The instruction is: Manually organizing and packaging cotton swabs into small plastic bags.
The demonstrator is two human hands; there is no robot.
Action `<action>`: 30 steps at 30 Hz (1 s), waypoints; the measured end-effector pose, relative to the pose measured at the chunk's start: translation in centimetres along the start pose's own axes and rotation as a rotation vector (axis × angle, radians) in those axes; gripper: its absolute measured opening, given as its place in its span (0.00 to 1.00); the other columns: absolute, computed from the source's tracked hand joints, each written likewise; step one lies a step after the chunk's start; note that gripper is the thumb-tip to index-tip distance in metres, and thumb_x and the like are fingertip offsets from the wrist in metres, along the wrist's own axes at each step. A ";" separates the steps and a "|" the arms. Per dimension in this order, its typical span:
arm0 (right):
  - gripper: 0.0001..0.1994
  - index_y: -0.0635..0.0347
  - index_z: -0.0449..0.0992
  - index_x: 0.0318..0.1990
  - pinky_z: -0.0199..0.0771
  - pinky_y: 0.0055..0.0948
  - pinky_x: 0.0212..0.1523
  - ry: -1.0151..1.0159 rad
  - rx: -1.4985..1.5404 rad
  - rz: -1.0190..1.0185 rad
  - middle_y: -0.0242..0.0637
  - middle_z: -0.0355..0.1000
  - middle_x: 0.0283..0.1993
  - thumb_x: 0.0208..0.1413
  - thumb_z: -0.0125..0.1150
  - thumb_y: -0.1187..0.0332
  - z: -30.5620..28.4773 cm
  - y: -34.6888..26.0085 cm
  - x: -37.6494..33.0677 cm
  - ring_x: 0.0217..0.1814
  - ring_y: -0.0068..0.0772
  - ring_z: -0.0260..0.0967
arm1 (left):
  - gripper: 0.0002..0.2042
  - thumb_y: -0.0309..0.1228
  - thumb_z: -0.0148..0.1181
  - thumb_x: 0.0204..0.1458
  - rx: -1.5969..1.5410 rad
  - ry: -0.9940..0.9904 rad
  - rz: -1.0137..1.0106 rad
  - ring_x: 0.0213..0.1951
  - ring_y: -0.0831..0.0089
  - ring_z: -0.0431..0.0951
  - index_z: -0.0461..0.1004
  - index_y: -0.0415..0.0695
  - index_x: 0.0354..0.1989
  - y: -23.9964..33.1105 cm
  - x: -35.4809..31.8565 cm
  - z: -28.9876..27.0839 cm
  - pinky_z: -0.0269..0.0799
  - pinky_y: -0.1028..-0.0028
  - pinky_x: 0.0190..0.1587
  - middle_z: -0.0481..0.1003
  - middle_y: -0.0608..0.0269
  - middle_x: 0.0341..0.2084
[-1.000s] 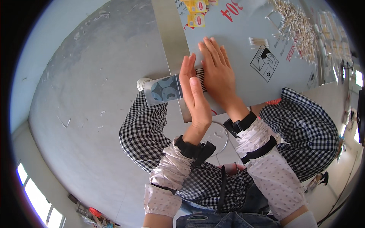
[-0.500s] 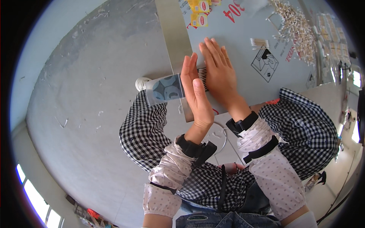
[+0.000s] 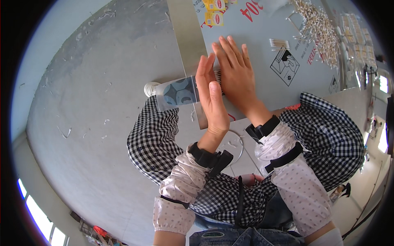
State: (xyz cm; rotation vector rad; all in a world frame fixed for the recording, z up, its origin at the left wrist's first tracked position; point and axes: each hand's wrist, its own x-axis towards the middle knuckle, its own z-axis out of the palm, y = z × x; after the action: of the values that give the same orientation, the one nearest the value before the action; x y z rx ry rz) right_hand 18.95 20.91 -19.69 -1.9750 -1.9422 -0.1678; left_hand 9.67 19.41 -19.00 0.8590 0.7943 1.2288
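A clear plastic bag with a blue-grey print (image 3: 176, 94) sticks out past the table's left edge. My left hand (image 3: 212, 92) stands on edge over the bag's inner end, its fingers stretched and thumb apart. Beside it my right hand (image 3: 238, 78) lies palm down, fingers straight. A few cotton swabs (image 3: 218, 78) show in the narrow gap between the hands; the rest of them and the bag's mouth are hidden. Farther right on the table lies a small neat row of cotton swabs (image 3: 279, 43).
A loose heap of cotton swabs (image 3: 318, 35) covers the table's far right. Clear packs of swabs (image 3: 358, 41) lie beyond it. Yellow packets (image 3: 214, 18) sit at the far left of the table (image 3: 258, 53). Checked cloth covers my knees below the near edge.
Both hands have shifted very slightly, and the right fingers are spread a little more. Fewer swabs show between the hands. The bag stays nearly in place.
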 end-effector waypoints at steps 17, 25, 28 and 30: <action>0.26 0.61 0.63 0.65 0.52 0.46 0.72 -0.020 0.153 -0.032 0.43 0.60 0.69 0.56 0.46 0.80 0.4 -0.3 -0.2 0.74 0.44 0.53 | 0.32 0.26 0.67 0.41 1.298 -0.390 0.212 0.66 0.50 0.61 0.67 0.40 0.59 9.0 2.0 -9.2 0.50 0.51 0.70 0.68 0.50 0.59; 0.27 0.58 0.64 0.65 0.46 0.53 0.73 -0.042 -0.046 -0.080 0.41 0.60 0.69 0.56 0.48 0.79 -0.2 -0.4 0.1 0.75 0.44 0.51 | 0.34 0.29 0.75 0.37 1.230 -0.553 0.152 0.57 0.55 0.70 0.69 0.43 0.58 8.5 2.8 -9.7 0.56 0.52 0.68 0.72 0.58 0.53; 0.27 0.58 0.64 0.65 0.49 0.50 0.73 -0.056 0.022 -0.106 0.42 0.60 0.70 0.56 0.48 0.80 -0.1 -0.1 0.4 0.75 0.46 0.52 | 0.34 0.29 0.75 0.37 1.201 -0.534 0.155 0.56 0.55 0.71 0.69 0.44 0.58 8.3 2.9 -9.9 0.57 0.53 0.68 0.73 0.59 0.53; 0.27 0.59 0.64 0.65 0.51 0.48 0.72 -0.062 0.094 -0.116 0.43 0.60 0.70 0.56 0.48 0.80 0.0 0.2 0.4 0.75 0.47 0.52 | 0.34 0.28 0.75 0.37 1.180 -0.532 0.158 0.56 0.55 0.71 0.69 0.44 0.58 8.4 3.1 -9.8 0.59 0.53 0.67 0.73 0.58 0.52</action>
State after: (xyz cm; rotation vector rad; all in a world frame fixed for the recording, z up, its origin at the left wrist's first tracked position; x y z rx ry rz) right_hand 19.21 21.26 -19.59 -1.8298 -2.0656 -0.0442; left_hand -2.19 24.69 -16.33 2.1232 0.9924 0.4984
